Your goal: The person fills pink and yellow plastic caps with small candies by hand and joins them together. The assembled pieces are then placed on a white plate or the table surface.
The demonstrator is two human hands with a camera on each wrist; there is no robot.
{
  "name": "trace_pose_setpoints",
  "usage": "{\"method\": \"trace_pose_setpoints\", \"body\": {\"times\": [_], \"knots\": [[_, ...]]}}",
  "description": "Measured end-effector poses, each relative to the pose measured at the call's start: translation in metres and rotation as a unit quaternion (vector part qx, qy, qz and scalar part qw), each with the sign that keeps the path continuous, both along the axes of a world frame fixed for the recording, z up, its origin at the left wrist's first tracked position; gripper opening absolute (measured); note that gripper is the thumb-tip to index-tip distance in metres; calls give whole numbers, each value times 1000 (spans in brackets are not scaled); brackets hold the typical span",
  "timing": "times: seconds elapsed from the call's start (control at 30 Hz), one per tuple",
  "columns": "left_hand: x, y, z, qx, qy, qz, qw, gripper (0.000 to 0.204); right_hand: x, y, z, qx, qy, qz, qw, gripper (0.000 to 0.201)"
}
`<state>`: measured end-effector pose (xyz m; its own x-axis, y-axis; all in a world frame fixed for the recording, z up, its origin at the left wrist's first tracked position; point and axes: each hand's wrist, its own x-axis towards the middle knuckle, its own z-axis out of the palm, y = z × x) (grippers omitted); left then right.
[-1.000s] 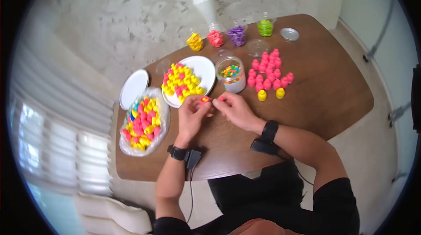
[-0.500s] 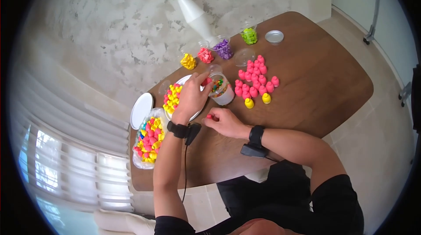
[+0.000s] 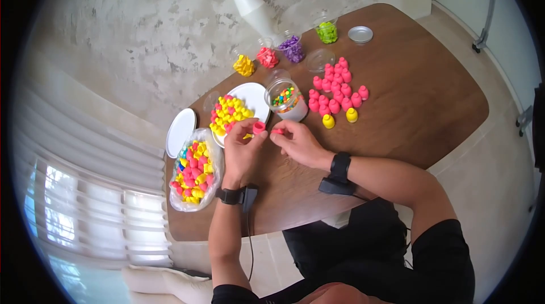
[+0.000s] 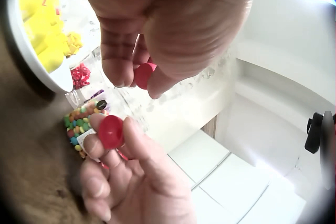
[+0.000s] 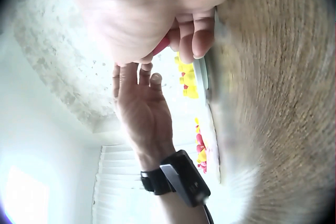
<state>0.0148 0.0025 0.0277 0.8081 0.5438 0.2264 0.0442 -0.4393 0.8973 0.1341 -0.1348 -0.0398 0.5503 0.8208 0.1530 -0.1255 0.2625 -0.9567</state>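
Note:
My left hand [image 3: 241, 148] pinches a small pink hollow shell [image 3: 259, 127] between thumb and fingers, its round mouth facing up in the head view. Close beside it, my right hand [image 3: 301, 144] holds another pink shell [image 4: 111, 132], whose open hollow side shows in the left wrist view. The two shells are apart. Just beyond the hands stands a clear jar [image 3: 294, 110] of small colourful candies. Left of it, a white plate [image 3: 255, 97] carries a heap of yellow and pink pieces.
Rows of pink bottle-shaped capsules [image 3: 335, 91] and two yellow ones [image 3: 352, 115] stand right of the jar. A plastic bag [image 3: 196, 204] of mixed pieces lies left, near a white lid [image 3: 181, 132]. Along the back stand cups with yellow, red, purple [image 3: 292, 51] and green contents.
My left hand went from beside the right hand up to the candy jar, then came back down with a pink shell. My right hand stayed nearly in place, still holding its pink piece.

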Motion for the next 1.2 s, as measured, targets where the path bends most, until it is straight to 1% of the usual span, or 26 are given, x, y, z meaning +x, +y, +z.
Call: {"method": "trace_pose_setpoints", "body": {"times": [0.03,0.07,0.1,0.13,0.2,0.23,0.27,0.3,0.37,0.4,0.47,0.53,0.67,0.7,0.8,0.9,1.0,1.03,1.07,1.13,1.17,1.2], "knots": [[-4,1,-9,-7,1,-5,1000,35,0,-3,6,-8,4,-12,1000,30],[-8,2,-17,-15,2,-10,1000,34,0,-2,5,-5,-4,-23,1000,30],[-11,1,-25,-49,-7,-13,999,33,0,-1,3,-4,-12,-34,999,30],[-14,3,-29,-51,-2,-26,998,34,0,0,2,-4,-21,-42,999,29],[-18,5,-37,-60,8,-48,997,34,1,-1,8,-25,-27,-13,999,25],[-19,3,-36,-94,0,-58,994,36,-1,-1,11,-32,-33,8,999,24],[-21,4,-39,-80,17,-59,995,36,-2,1,11,-36,-38,31,998,23],[-23,6,-42,-64,34,-61,996,35,-4,6,1,-33,-64,28,997,22],[-25,6,-39,-48,63,-66,995,34,-6,8,0,-23,-43,38,998,18],[-25,5,-41,-63,47,-70,994,35,-6,8,2,-17,-35,43,998,16],[-26,5,-39,-25,48,-69,996,37,-7,6,7,-35,-38,48,998,15],[-26,5,-37,-14,33,-55,998,39,-5,5,8,-70,-45,52,995,15],[-27,0,-30,11,27,-55,998,41,-5,6,5,-89,-59,32,994,16],[-26,-1,-35,33,4,-53,998,40,-4,6,3,-90,-59,30,994,16],[-27,-3,-35,59,-5,-53,997,37,-4,6,5,-113,-69,24,991,16],[-25,-6,-33,93,-19,-54,994,34,-6,8,4,-91,-71,34,993,18],[-25,-6,-33,86,18,-37,995,32,-10,10,4,-64,-54,37,996,19],[-25,-5,-33,61,42,-21,997,31,-10,10,1,-62,-64,36,995,19],[-24,-3,-37,38,43,-1,998,30,-11,10,-5,-35,-87,24,995,20],[-25,5,-44,64,38,9,997,30,-10,10,-9,-37,-126,18,991,25],[-26,7,-43,37,49,-9,998,31,-10,11,-9,-35,-145,15,989,30],[-28,10,-43,10,61,-26,998,31,-8,8,-8,-47,-162,22,985,30]]}}
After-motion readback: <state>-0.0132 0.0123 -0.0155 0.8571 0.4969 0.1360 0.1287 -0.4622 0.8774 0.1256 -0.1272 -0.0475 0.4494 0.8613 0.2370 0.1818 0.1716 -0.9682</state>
